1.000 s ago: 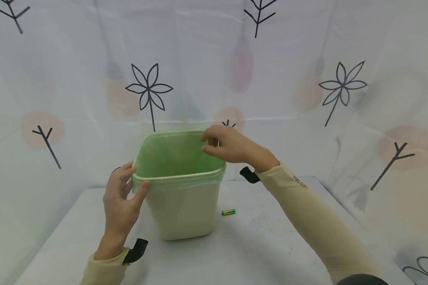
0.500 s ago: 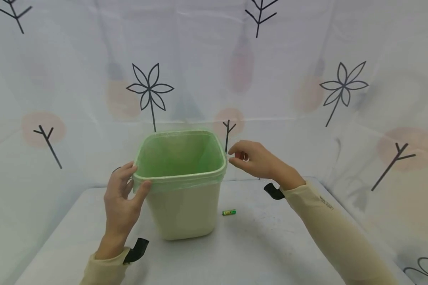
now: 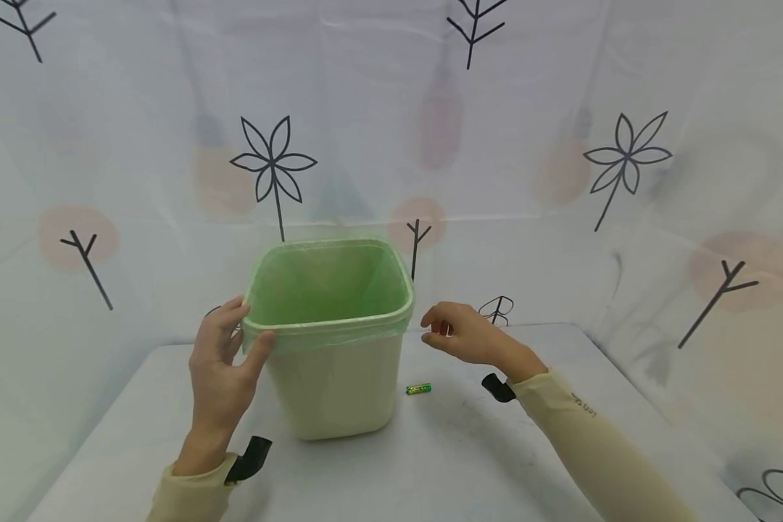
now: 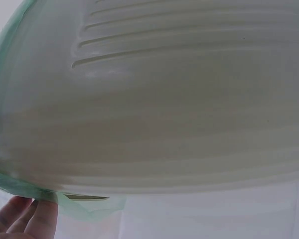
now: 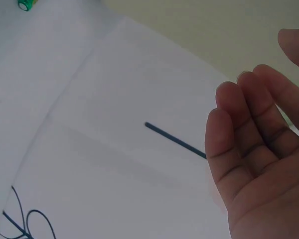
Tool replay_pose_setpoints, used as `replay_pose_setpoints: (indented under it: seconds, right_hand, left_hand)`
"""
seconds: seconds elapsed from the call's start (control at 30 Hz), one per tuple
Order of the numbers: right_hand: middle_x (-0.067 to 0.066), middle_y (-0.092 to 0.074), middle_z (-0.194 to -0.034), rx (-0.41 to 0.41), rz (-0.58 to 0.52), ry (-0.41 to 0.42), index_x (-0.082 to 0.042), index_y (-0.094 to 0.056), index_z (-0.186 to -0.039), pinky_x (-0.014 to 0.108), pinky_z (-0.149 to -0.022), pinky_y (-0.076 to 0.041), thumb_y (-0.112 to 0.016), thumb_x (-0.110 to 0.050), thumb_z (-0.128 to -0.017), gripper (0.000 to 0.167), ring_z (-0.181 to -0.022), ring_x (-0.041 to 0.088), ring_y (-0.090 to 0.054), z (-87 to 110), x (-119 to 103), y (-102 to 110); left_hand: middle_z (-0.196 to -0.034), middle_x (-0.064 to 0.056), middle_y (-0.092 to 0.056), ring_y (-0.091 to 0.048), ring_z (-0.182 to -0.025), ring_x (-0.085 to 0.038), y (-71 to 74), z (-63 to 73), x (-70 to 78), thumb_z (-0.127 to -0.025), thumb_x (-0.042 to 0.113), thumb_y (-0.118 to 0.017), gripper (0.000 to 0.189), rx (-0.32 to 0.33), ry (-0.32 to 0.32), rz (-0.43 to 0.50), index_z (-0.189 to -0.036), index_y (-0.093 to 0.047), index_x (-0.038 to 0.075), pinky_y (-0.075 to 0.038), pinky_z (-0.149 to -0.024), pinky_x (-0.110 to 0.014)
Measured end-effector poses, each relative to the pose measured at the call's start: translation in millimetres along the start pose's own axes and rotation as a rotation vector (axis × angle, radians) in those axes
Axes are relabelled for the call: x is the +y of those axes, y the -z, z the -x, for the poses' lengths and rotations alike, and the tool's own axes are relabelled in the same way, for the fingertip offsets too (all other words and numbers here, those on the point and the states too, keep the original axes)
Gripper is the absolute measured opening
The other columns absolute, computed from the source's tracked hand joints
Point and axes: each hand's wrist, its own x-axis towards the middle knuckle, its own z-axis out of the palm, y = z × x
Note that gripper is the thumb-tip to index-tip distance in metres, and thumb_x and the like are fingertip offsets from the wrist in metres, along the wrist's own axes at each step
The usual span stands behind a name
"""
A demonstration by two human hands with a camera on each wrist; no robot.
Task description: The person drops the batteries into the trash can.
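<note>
A pale trash bin with a thin green liner bag folded over its rim stands upright on the table. My left hand grips the bin's left rim, thumb in front and fingers round the side; the left wrist view shows its fingers at the bag's edge. To the right of the bin, my right hand hovers with loosely curved fingers and holds nothing. In the right wrist view its palm is bare. Below that hand, a small green battery lies beside the bin.
The white table reaches back to a white cloth backdrop printed with plants and pale spots. Dark camera mounts sit at both wrists. The table's right edge runs diagonally beyond my right forearm.
My right hand has left the bin's opening, moving right past the rim and then down towards the battery's side of the table. My left hand and the bin have stayed in place.
</note>
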Motion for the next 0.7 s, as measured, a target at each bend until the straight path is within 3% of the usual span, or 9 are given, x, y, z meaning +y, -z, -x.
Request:
replay_pose_setpoints:
  seconds: [0.57,0.7]
  right_hand:
    - [-0.008,-0.058,-0.087,-0.156,-0.014,-0.095,-0.014,-0.065,-0.102,0.027,-0.069,-0.05,-0.071,-0.021,-0.086,0.018,-0.081,0.012,-0.054,10.1,38,-54]
    - [-0.001,-0.061,-0.09,-0.194,-0.005,-0.103,-0.009,-0.065,-0.104,0.03,-0.071,-0.049,-0.071,-0.02,-0.085,0.023,-0.083,0.015,-0.054,10.3,44,-65]
  left_hand:
    - [-0.132,-0.011,-0.052,-0.053,-0.123,-0.021,-0.5,-0.3,1.4,-0.078,-0.009,-0.073,0.049,-0.001,-0.001,0.011,-0.123,-0.057,-0.002,-0.045,-0.099,-0.023]
    - [-0.132,-0.012,-0.052,-0.053,-0.123,-0.021,-0.2,0.2,1.5,-0.077,-0.008,-0.073,0.048,0.004,0.003,0.003,-0.123,-0.056,-0.003,-0.045,-0.099,-0.023]
